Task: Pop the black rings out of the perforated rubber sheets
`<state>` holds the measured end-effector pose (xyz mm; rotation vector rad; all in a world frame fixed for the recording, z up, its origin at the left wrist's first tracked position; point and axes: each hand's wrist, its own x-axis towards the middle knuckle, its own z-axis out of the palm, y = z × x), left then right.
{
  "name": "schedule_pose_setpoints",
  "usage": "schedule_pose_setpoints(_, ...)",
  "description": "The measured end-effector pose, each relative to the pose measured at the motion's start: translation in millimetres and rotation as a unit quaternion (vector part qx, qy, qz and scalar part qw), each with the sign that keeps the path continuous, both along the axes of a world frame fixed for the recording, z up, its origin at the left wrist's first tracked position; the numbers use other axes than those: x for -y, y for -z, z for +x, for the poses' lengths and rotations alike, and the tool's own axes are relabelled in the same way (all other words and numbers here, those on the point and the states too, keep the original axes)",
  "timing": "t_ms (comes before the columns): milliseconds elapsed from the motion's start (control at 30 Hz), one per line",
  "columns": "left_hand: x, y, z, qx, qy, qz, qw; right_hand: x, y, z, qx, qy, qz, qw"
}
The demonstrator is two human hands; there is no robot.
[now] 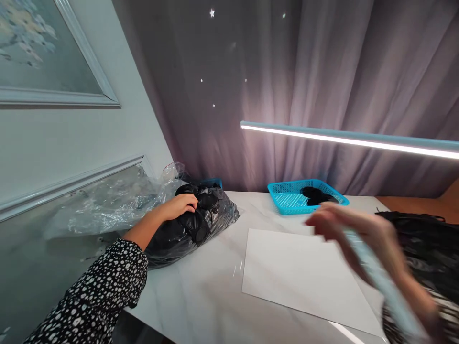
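My left hand [181, 205] reaches to the plastic bag at the left, with its fingers curled down onto a black rounded item [195, 228] at the bag's top. That item has a ring-like end; its exact kind is unclear. The clear plastic bag [168, 253] bulges with dark contents. My right hand [353, 229], smeared by motion, hovers over the right side of a white board [294, 272]. A pale tube-like bar [373, 272] crosses in front of this hand and wrist; I cannot tell whether it is held.
A blue mesh basket [283, 208] with dark items [315, 195] stands at the table's back. A lit lamp bar [344, 137] spans above it. Black bagged material [430, 243] lies at the right. Crumpled clear plastic [103, 205] rests along the left wall; a curtain [272, 86] hangs behind.
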<state>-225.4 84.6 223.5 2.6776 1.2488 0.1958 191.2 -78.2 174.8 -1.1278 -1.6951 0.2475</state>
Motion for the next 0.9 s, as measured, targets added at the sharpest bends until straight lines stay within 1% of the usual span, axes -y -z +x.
schedule_pose_setpoints(100, -2, -19.2, 15, 0.059, -0.005, 0.007, 0.998, -34, 3.1, -39, 0.033, -0.132, -0.048, 0.990)
schedule_pose_setpoints(133, -1, -27.2, 23, 0.083, -0.009, 0.011, 0.996, -48, 3.7, -55, 0.033, -0.163, -0.053, 0.985)
schedule_pose_setpoints(167, 0, -35.2, 33, 0.106, -0.012, 0.015, 0.994, -63, 3.2, -70, 0.027, -0.184, -0.052, 0.981)
schedule_pose_setpoints(200, 2, -43.0, 45, 0.126, -0.012, 0.016, 0.992, -77, 1.0, -85, 0.008, -0.195, -0.036, 0.980)
schedule_pose_setpoints(233, 3, -50.5, 58, 0.142, -0.008, 0.015, 0.990, -91, -3.1, -98, -0.013, -0.205, -0.019, 0.978)
schedule_pose_setpoints(300, 7, -64.2, 84, 0.162, 0.012, 0.006, 0.987, -114, -16.2, -117, -0.063, -0.236, -0.010, 0.970)
schedule_pose_setpoints(367, 12, -76.1, 106, 0.175, 0.033, -0.001, 0.984, -130, -33.3, -122, -0.099, -0.306, -0.051, 0.946)
schedule_pose_setpoints(433, 16, -85.7, 120, 0.179, 0.042, 0.009, 0.983, -137, -50.2, -114, -0.127, -0.378, -0.120, 0.909)
schedule_pose_setpoints(467, 18, -89.0, 123, 0.178, 0.042, 0.016, 0.983, -137, -57.9, -107, -0.141, -0.398, -0.152, 0.894)
schedule_pose_setpoints(500, 19, -90.9, 124, 0.173, 0.044, 0.015, 0.984, -135, -64.9, -97, -0.157, -0.402, -0.174, 0.885)
schedule_pose_setpoints(533, 20, -91.2, 124, 0.166, 0.049, -0.003, 0.985, -129, -71.4, -87, -0.169, -0.395, -0.183, 0.884)
schedule_pose_setpoints(600, 23, -86.2, 122, 0.142, 0.072, -0.097, 0.983, -112, -83.3, -66, -0.167, -0.372, -0.181, 0.895)
schedule_pose_setpoints(667, 27, -74.4, 123, 0.111, 0.099, -0.203, 0.968, -88, -94.3, -47, -0.132, -0.357, -0.180, 0.907)
schedule_pose_setpoints(733, 34, -58.3, 129, 0.075, 0.123, -0.271, 0.952, -60, -104.6, -30, -0.086, -0.338, -0.195, 0.917)
schedule_pose_setpoints(800, 42, -40.9, 137, 0.045, 0.143, -0.306, 0.940, -35, -114.0, -15, -0.038, -0.308, -0.214, 0.926)
schedule_pose_setpoints(900, 53, -15.9, 149, 0.028, 0.137, -0.319, 0.937, -7, -123.0, 12, 0.022, -0.252, -0.229, 0.940)
